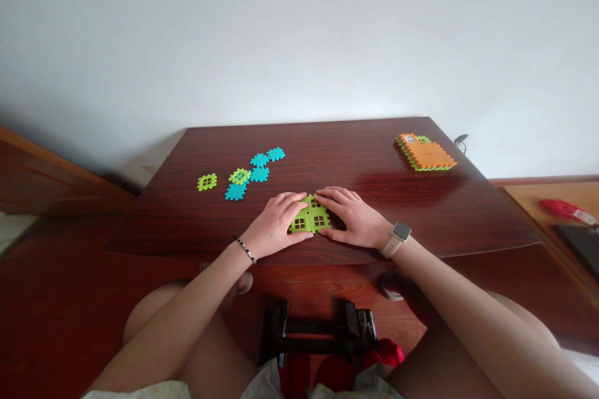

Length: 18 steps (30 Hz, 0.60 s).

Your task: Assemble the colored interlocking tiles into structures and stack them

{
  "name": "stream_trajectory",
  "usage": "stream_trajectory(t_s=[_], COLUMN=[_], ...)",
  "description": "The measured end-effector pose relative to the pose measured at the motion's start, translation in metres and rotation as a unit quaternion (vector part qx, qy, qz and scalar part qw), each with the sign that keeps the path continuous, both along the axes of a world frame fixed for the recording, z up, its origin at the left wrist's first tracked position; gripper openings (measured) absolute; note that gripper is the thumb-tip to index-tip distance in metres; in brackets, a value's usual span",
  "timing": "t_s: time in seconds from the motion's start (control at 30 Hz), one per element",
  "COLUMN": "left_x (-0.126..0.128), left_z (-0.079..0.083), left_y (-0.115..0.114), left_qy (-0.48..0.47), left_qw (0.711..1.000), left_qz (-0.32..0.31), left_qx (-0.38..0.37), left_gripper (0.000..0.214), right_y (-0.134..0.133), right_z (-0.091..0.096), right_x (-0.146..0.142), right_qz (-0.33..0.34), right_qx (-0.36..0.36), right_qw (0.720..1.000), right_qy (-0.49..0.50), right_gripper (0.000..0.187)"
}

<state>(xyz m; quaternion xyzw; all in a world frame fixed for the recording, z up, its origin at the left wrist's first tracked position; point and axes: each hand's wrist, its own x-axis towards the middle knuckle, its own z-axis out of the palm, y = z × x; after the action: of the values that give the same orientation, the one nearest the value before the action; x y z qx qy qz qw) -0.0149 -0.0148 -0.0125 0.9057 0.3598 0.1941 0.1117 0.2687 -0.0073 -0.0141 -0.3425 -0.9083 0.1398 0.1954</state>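
Left hand (276, 221), what is it doing?

It lies flat on the table (355, 149) and touches the left side of a green panel (311, 215) with small windows.

And right hand (349, 218)?

It lies in the same way and touches the panel from the right side. Both hands stand narrow around it, but I cannot tell how strongly they press.

Where is the panel?

It is on the table, between the hands, near the edge closest to the person.

What else is around the panel?

Farther away and to its left are four blue tiles (259, 174). A green tile (239, 176) lies on them, and another green tile (206, 182) is beyond them. Far to the panel's right, there is an orange stack (425, 153).
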Motion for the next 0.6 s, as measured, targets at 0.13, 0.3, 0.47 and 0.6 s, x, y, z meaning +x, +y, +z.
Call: stream_trajectory(t_s=[0.13,0.3,0.47,0.6], left_x=[-0.004,-0.018,-0.048,-0.079], left_z=[0.001,0.003,0.005,0.006], left_y=[0.003,0.016,0.039,0.057], left_qy=[-0.005,-0.001,0.004,0.019], left_qw=[1.000,0.998,0.987,0.967], left_qz=[-0.006,0.057,0.145,0.241], left_qx=[-0.003,0.020,0.065,0.081], left_gripper=[0.050,0.041,0.038,0.040], right_y=[0.000,-0.001,-0.002,-0.002], right_z=[0.001,0.003,0.003,0.003], right_x=[0.000,-0.001,0.000,0.000], right_qz=[0.001,0.001,-0.001,-0.002], right_qx=[-0.001,-0.007,-0.006,-0.006], right_qw=[1.000,1.000,1.000,1.000], right_qy=[-0.002,0.000,-0.001,-0.004], right_gripper=[0.081,0.081,0.081,0.081])
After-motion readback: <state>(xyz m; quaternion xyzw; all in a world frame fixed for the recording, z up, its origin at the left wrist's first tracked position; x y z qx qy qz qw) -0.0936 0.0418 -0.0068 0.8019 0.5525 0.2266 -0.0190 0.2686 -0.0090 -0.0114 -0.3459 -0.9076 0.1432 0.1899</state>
